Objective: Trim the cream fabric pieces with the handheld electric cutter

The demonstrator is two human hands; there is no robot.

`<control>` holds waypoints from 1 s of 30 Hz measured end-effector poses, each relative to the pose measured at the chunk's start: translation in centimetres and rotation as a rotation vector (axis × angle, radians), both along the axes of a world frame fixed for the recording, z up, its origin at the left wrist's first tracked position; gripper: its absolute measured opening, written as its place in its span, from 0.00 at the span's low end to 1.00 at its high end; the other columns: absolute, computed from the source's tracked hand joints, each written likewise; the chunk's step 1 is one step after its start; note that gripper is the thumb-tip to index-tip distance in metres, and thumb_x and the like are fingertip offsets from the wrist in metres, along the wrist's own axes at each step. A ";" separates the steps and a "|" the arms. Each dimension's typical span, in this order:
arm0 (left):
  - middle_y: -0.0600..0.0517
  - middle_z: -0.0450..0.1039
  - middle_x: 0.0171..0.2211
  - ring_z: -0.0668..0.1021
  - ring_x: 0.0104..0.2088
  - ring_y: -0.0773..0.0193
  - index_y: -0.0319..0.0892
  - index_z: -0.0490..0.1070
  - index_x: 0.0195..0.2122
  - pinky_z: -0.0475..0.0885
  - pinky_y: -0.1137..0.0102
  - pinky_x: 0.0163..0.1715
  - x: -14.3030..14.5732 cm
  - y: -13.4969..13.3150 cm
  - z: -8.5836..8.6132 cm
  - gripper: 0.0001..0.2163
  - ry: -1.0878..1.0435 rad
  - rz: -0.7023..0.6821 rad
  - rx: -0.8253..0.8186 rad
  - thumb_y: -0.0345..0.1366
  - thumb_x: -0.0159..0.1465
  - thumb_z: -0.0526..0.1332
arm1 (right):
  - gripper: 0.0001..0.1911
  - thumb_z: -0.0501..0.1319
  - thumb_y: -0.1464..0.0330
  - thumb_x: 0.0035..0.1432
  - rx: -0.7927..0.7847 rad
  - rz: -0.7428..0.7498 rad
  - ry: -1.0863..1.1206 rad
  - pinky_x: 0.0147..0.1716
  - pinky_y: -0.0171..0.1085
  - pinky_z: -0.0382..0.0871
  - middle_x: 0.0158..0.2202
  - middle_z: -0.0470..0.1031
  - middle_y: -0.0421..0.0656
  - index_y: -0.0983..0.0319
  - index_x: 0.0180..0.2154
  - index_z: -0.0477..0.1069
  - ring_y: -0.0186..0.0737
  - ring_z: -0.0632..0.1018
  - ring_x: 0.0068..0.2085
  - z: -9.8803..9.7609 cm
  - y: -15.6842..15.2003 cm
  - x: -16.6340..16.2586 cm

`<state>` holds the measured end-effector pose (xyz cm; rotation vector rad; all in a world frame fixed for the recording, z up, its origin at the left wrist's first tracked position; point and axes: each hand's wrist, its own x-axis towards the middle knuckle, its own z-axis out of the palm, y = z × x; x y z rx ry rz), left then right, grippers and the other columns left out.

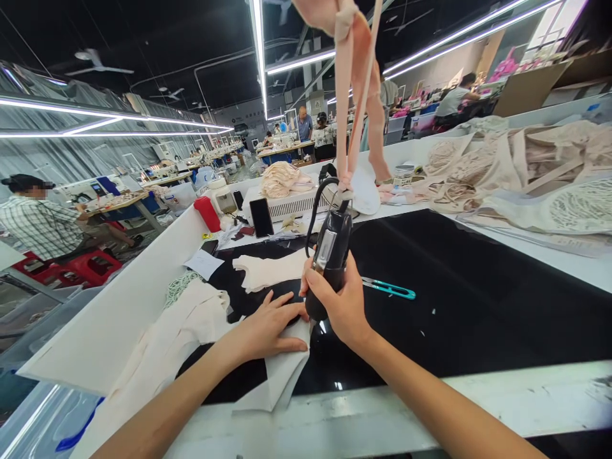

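My right hand [345, 303] is wrapped round a black hand-held electric tool [329, 245], which looks like a fabric cutter. Pale pink fabric strips [349, 95] tied to its top suspend it from above, beside a black cord. Its lower end is close to the edge of a white fabric piece [287, 376]; whether they touch I cannot tell. My left hand [273, 326] lies flat on that fabric, fingers spread, just left of the tool. Beyond it is another cream fabric piece [272, 271]. A teal-handled slim tool [392, 289] rests to the right on the black work surface [459, 299].
Draped cream fabric [191, 322] covers the table's left side beside a low white wall [129, 325]. A phone [261, 218] leans on a white box [296, 207] at the back. Cream fabric pieces [540, 166] are heaped at right. A person in a checked shirt [41, 220] sits at left.
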<state>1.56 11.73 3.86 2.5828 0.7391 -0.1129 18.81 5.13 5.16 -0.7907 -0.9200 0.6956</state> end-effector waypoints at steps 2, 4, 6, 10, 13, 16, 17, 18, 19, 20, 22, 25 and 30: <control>0.47 0.74 0.66 0.56 0.79 0.40 0.50 0.74 0.57 0.43 0.31 0.76 0.1 -0.1 0.2 0.18 0.004 0.006 -0.005 0.44 0.69 0.73 | 0.19 0.72 0.57 0.57 -0.008 -0.003 0.000 0.26 0.37 0.72 0.32 0.71 0.35 0.53 0.43 0.66 0.38 0.73 0.30 -0.1 -0.1 -0.1; 0.47 0.74 0.66 0.56 0.79 0.40 0.50 0.73 0.59 0.43 0.31 0.76 0.2 -0.1 0.2 0.19 0.008 0.011 -0.011 0.44 0.69 0.73 | 0.19 0.71 0.57 0.57 -0.008 -0.004 -0.001 0.27 0.37 0.72 0.32 0.70 0.36 0.53 0.43 0.67 0.38 0.72 0.31 -0.1 -0.1 -0.2; 0.46 0.72 0.68 0.55 0.79 0.40 0.50 0.73 0.60 0.42 0.31 0.76 0.2 -0.1 0.2 0.21 0.009 0.010 -0.010 0.43 0.69 0.73 | 0.18 0.71 0.57 0.57 -0.002 0.000 -0.004 0.27 0.37 0.72 0.32 0.70 0.36 0.53 0.42 0.67 0.38 0.72 0.31 -0.1 -0.1 -0.2; 0.46 0.71 0.69 0.55 0.79 0.40 0.52 0.73 0.61 0.40 0.30 0.75 0.3 0.0 0.2 0.22 0.002 -0.006 -0.008 0.43 0.69 0.74 | 0.17 0.71 0.57 0.57 0.010 0.001 -0.008 0.27 0.37 0.72 0.32 0.70 0.36 0.53 0.42 0.67 0.38 0.72 0.30 0.0 -0.2 -0.3; 0.45 0.69 0.70 0.58 0.78 0.39 0.51 0.73 0.61 0.42 0.29 0.75 0.3 0.1 0.2 0.22 0.002 -0.007 0.005 0.42 0.68 0.74 | 0.17 0.72 0.58 0.57 0.013 -0.003 -0.009 0.28 0.38 0.74 0.31 0.73 0.36 0.53 0.41 0.67 0.38 0.74 0.30 -0.1 -0.4 -0.4; 0.46 0.68 0.71 0.61 0.76 0.39 0.52 0.73 0.61 0.42 0.31 0.75 0.3 0.1 0.2 0.23 -0.026 -0.015 0.014 0.43 0.68 0.74 | 0.17 0.72 0.58 0.57 0.004 0.004 -0.012 0.28 0.39 0.75 0.32 0.74 0.36 0.54 0.40 0.67 0.38 0.75 0.30 -0.2 -0.6 -0.6; 0.46 0.67 0.72 0.62 0.76 0.39 0.52 0.73 0.62 0.42 0.31 0.75 0.3 0.1 0.1 0.23 -0.035 -0.020 0.014 0.43 0.68 0.74 | 0.17 0.72 0.58 0.57 0.001 0.007 -0.015 0.28 0.39 0.75 0.32 0.74 0.36 0.54 0.40 0.67 0.38 0.74 0.30 -0.2 -0.6 -0.6; 0.46 0.67 0.72 0.62 0.76 0.39 0.52 0.73 0.62 0.41 0.31 0.75 0.3 0.1 0.1 0.23 -0.041 -0.024 0.012 0.43 0.68 0.74 | 0.17 0.72 0.58 0.57 -0.003 0.007 -0.020 0.28 0.39 0.75 0.32 0.74 0.36 0.54 0.40 0.67 0.38 0.74 0.30 -0.1 -0.7 -0.6; 0.46 0.67 0.72 0.62 0.76 0.39 0.52 0.73 0.63 0.42 0.30 0.75 0.3 0.1 0.1 0.23 -0.046 -0.026 0.009 0.43 0.68 0.74 | 0.16 0.71 0.58 0.58 -0.008 0.006 -0.028 0.28 0.39 0.74 0.32 0.73 0.36 0.54 0.40 0.67 0.38 0.74 0.30 -0.1 -0.7 -0.6; 0.46 0.67 0.72 0.62 0.76 0.39 0.52 0.73 0.63 0.42 0.30 0.75 0.3 0.1 0.1 0.24 -0.049 -0.025 0.006 0.43 0.68 0.74 | 0.16 0.71 0.58 0.58 -0.013 0.004 -0.036 0.28 0.38 0.74 0.32 0.72 0.36 0.54 0.40 0.67 0.38 0.73 0.30 -0.1 -0.7 -0.6; 0.44 0.68 0.72 0.62 0.76 0.38 0.51 0.73 0.63 0.43 0.29 0.75 0.3 0.1 0.2 0.24 -0.042 -0.017 0.004 0.43 0.68 0.74 | 0.15 0.71 0.58 0.58 -0.020 -0.004 -0.045 0.28 0.38 0.73 0.31 0.71 0.36 0.54 0.40 0.67 0.38 0.73 0.30 -0.1 -0.6 -0.4; 0.44 0.67 0.72 0.57 0.78 0.37 0.50 0.73 0.61 0.42 0.28 0.74 0.4 0.1 0.2 0.22 -0.008 -0.009 -0.005 0.43 0.68 0.75 | 0.16 0.71 0.57 0.58 -0.015 -0.037 -0.023 0.30 0.39 0.74 0.32 0.71 0.36 0.54 0.41 0.67 0.38 0.73 0.31 -0.1 -0.3 -0.2; 0.45 0.68 0.72 0.54 0.79 0.39 0.50 0.74 0.60 0.40 0.29 0.74 0.4 0.1 0.2 0.22 -0.006 -0.004 -0.022 0.42 0.68 0.75 | 0.18 0.72 0.57 0.57 -0.011 -0.062 0.006 0.32 0.39 0.75 0.33 0.73 0.36 0.54 0.42 0.67 0.38 0.74 0.33 -0.4 0.0 0.1</control>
